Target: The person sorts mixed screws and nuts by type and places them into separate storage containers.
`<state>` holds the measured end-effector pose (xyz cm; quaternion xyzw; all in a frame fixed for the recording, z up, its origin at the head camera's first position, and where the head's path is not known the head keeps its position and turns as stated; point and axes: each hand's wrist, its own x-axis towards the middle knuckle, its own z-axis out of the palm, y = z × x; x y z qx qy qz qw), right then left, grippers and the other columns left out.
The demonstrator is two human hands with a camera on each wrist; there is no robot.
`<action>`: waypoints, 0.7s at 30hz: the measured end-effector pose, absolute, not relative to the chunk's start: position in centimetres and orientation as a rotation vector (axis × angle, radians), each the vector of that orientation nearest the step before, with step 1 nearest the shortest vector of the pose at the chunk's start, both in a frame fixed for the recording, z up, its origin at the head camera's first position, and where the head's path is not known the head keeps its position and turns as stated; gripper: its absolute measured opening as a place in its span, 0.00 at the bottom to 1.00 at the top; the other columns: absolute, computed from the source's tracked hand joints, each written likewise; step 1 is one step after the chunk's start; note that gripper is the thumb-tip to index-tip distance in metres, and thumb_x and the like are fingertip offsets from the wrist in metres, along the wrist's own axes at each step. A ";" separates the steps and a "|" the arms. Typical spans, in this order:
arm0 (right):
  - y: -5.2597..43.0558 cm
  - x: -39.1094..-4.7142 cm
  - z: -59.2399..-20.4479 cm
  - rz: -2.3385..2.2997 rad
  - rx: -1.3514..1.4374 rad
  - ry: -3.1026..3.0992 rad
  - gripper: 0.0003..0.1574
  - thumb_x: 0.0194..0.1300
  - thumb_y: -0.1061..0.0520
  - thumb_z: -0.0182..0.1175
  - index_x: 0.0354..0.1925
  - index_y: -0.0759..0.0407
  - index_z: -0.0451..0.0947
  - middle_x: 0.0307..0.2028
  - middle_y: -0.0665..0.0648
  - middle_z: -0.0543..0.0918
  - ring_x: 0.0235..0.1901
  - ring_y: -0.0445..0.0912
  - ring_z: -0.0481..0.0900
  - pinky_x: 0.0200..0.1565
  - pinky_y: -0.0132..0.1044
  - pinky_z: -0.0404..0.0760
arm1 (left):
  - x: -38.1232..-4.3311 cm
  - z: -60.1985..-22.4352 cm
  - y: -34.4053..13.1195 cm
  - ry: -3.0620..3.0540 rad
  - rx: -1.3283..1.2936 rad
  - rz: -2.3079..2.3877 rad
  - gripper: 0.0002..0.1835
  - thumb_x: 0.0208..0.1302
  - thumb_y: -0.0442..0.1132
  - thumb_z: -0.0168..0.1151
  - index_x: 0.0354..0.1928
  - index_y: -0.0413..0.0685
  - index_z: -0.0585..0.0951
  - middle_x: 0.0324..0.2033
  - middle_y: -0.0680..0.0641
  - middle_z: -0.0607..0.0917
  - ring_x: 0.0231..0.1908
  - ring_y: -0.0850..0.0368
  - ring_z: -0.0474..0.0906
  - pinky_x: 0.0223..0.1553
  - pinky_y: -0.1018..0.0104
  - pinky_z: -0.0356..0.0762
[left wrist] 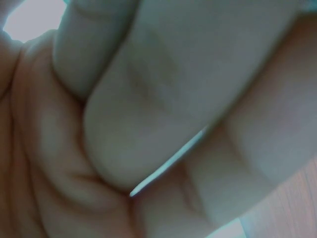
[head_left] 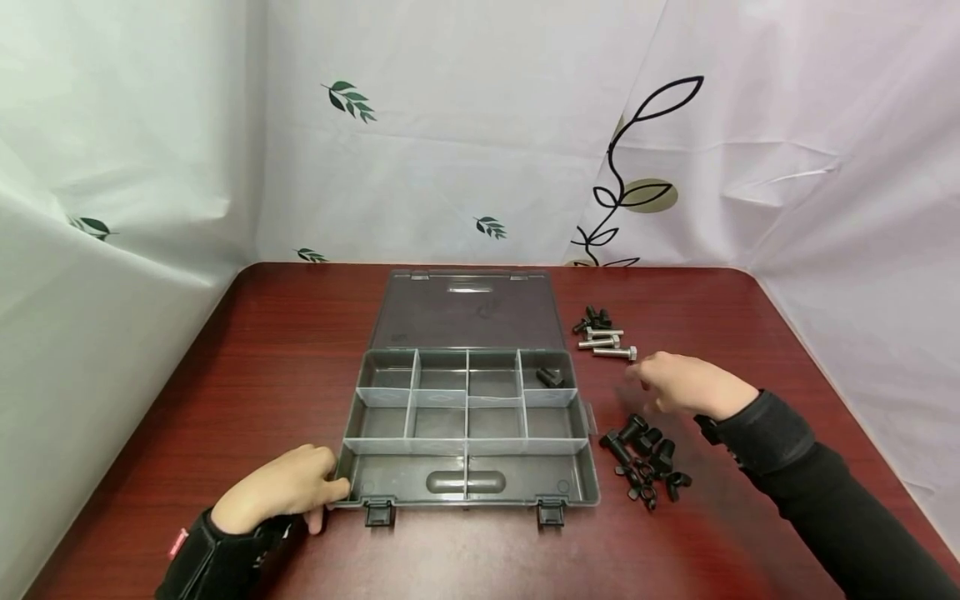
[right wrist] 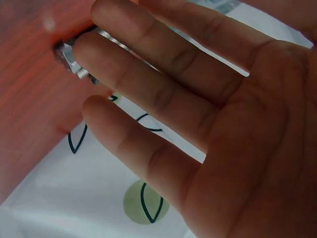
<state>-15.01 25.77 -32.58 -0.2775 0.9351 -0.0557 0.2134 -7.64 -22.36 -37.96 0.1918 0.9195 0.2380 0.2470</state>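
A grey plastic compartment box (head_left: 467, 446) lies on the table with its lid folded back. My left hand (head_left: 288, 483) grips its front left corner; in the left wrist view the curled fingers (left wrist: 148, 99) fill the picture. Black bolts (head_left: 550, 378) lie in the back right compartment. My right hand (head_left: 690, 385) is over the table to the right of the box, its fingers (right wrist: 143, 144) extended and holding nothing. Just beyond its fingertips are silver hex bolts (head_left: 615, 353), lying in a row. Nearer to me sits a pile of black plastic bolts and wing nuts (head_left: 645, 458).
Behind the silver bolts is a small cluster of black screws (head_left: 592, 320). The box's translucent lid (head_left: 468, 308) reaches almost to the back edge of the red-brown table (head_left: 285, 358). White patterned cloth (head_left: 450, 125) hangs around the back and sides.
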 end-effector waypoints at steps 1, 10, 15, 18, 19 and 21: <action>25.8 -15.0 -32.7 -0.152 -0.777 2.588 0.31 0.49 0.63 0.66 0.53 0.69 0.73 0.39 0.61 0.79 0.34 0.48 0.76 0.28 0.35 0.71 | -7.6 -38.0 -22.4 2.509 0.522 0.651 0.15 0.53 0.43 0.53 0.12 0.49 0.69 0.04 0.57 0.72 0.11 0.65 0.73 0.21 0.67 0.65; 25.7 -14.8 -34.4 -0.185 -0.829 2.570 0.23 0.47 0.68 0.63 0.46 0.60 0.77 0.23 0.48 0.73 0.18 0.37 0.65 0.21 0.32 0.63 | -7.5 -38.0 -22.4 2.509 0.510 0.648 0.15 0.53 0.43 0.53 0.11 0.49 0.69 0.05 0.57 0.73 0.11 0.65 0.73 0.21 0.67 0.65; 25.9 -14.8 -35.1 -0.276 -0.938 2.549 0.20 0.46 0.74 0.58 0.38 0.57 0.76 0.23 0.46 0.69 0.21 0.37 0.61 0.24 0.33 0.61 | -7.5 -38.0 -22.4 2.510 0.502 0.660 0.15 0.53 0.43 0.53 0.12 0.49 0.69 0.05 0.57 0.73 0.11 0.64 0.73 0.22 0.67 0.66; 26.0 -14.8 -35.4 -0.284 -0.946 2.541 0.18 0.47 0.74 0.58 0.35 0.56 0.77 0.27 0.49 0.74 0.23 0.37 0.65 0.25 0.33 0.64 | -7.5 -38.0 -22.4 2.507 0.508 0.662 0.15 0.53 0.43 0.53 0.12 0.49 0.69 0.05 0.57 0.73 0.11 0.64 0.73 0.21 0.67 0.66; 26.0 -14.7 -35.5 -0.276 -0.938 2.539 0.17 0.48 0.73 0.58 0.36 0.57 0.77 0.29 0.50 0.76 0.24 0.37 0.66 0.26 0.34 0.65 | -7.5 -38.0 -22.4 2.508 0.512 0.660 0.15 0.53 0.43 0.53 0.12 0.49 0.69 0.05 0.57 0.73 0.11 0.65 0.73 0.21 0.67 0.66; 26.0 -14.7 -35.6 -0.254 -0.927 2.543 0.16 0.49 0.71 0.59 0.36 0.57 0.78 0.32 0.51 0.77 0.26 0.38 0.68 0.27 0.34 0.67 | -7.5 -38.1 -22.4 2.509 0.514 0.654 0.15 0.53 0.43 0.53 0.12 0.49 0.69 0.05 0.57 0.72 0.11 0.65 0.73 0.21 0.67 0.65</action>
